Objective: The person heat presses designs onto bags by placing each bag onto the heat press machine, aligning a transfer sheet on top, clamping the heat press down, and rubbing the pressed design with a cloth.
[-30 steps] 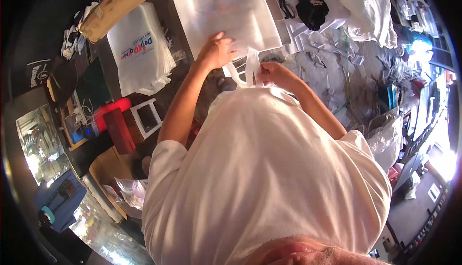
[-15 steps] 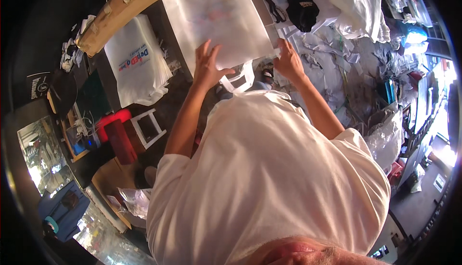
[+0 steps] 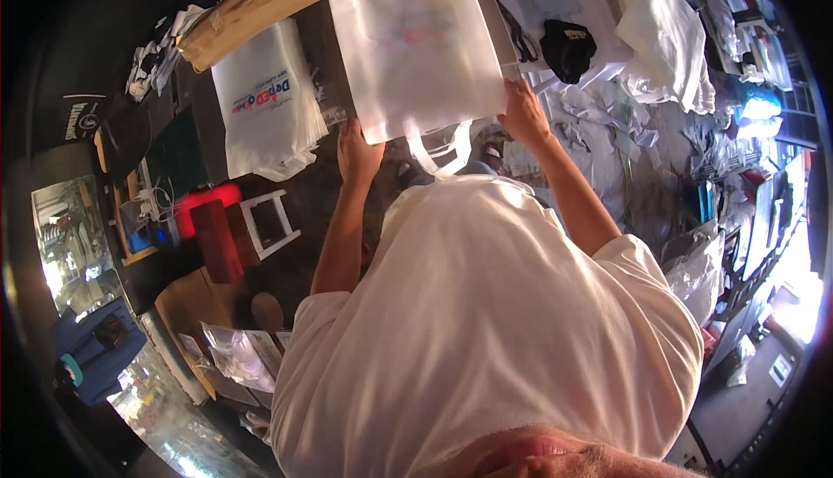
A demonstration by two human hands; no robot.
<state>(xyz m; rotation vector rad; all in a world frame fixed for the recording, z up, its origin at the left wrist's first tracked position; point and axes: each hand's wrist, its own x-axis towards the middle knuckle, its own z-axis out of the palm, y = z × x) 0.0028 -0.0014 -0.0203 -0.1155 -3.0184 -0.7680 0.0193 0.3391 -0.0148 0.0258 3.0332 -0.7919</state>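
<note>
A white fabric tote bag lies flat on a dark board in front of me. A faint coloured print shows through its upper side. Its two white strap handles hang over the near edge toward my body. My left hand is closed at the board's near left corner, next to the bag's corner. On the other side, my right hand has its fingers curled at the board's near right edge. The undersides of both grips are hidden.
A stack of printed white bags lies to the left, below a brown taped cardboard roll. A black cap and more white fabric are at right. A red box and a white stool stand lower left.
My left hand has left the bag's surface, where its fingers were spread, and moved to the near left corner. The right hand stays at the right edge. The whole view has shifted slightly.
</note>
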